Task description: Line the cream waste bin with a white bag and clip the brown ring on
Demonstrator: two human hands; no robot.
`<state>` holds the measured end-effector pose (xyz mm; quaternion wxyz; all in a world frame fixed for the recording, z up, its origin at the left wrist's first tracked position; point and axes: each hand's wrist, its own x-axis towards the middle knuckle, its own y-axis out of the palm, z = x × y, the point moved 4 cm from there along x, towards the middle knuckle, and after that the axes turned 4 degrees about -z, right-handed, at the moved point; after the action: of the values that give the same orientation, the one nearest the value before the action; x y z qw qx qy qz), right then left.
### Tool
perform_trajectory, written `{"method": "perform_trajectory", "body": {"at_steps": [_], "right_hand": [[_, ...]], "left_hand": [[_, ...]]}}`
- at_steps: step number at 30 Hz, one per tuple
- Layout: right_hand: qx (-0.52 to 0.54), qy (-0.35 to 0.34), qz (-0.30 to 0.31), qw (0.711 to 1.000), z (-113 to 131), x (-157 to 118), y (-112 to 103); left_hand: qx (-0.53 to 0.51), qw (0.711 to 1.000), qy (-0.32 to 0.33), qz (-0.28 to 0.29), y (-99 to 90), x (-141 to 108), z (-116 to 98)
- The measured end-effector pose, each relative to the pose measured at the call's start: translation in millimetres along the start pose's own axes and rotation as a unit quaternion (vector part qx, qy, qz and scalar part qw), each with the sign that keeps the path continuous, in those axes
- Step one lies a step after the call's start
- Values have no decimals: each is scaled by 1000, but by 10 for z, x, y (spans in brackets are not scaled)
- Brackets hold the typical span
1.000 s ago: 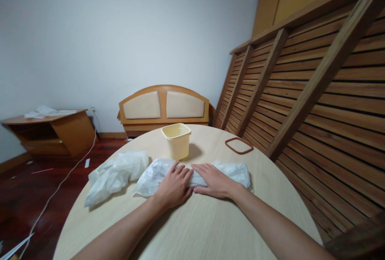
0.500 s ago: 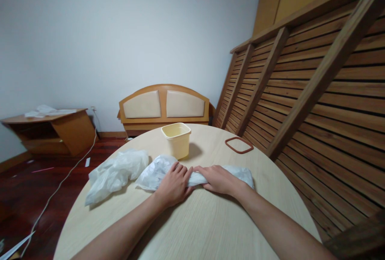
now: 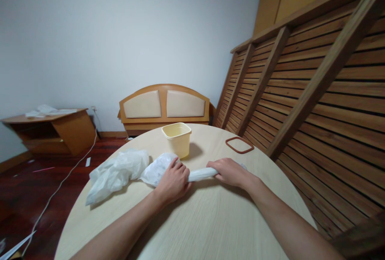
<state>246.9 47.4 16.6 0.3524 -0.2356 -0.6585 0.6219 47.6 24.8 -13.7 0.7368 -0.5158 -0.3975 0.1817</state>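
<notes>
A whitish plastic bag is stretched between my two hands, bunched into a narrow strip. My left hand is closed round it, and a puffed, wider part of the bag bulges out on that hand's left. Farther right, my right hand grips the strip; a short end shows beyond its knuckles. Another crumpled translucent plastic bag lies on the left of the table. Just behind the left hand stands a pale yellow open plastic container. A brown rounded-square ring rests flat at the right rear.
The round wooden table carries all these things. Beyond it stands a padded headboard by the wall. A slatted wooden frame leans at the right. On the left are a low cabinet and a cable on the floor.
My right hand has moved right, away from the left hand, and the bag between them is now drawn into a longer, narrower strip. The left hand has barely moved.
</notes>
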Motion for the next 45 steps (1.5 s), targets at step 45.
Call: {"method": "perform_trajectory", "body": {"at_steps": [45], "right_hand": [[191,-23,-110,975,-80,-24,-103]], "left_hand": [[-544,810,-206,-67,-170,64,-17]]}}
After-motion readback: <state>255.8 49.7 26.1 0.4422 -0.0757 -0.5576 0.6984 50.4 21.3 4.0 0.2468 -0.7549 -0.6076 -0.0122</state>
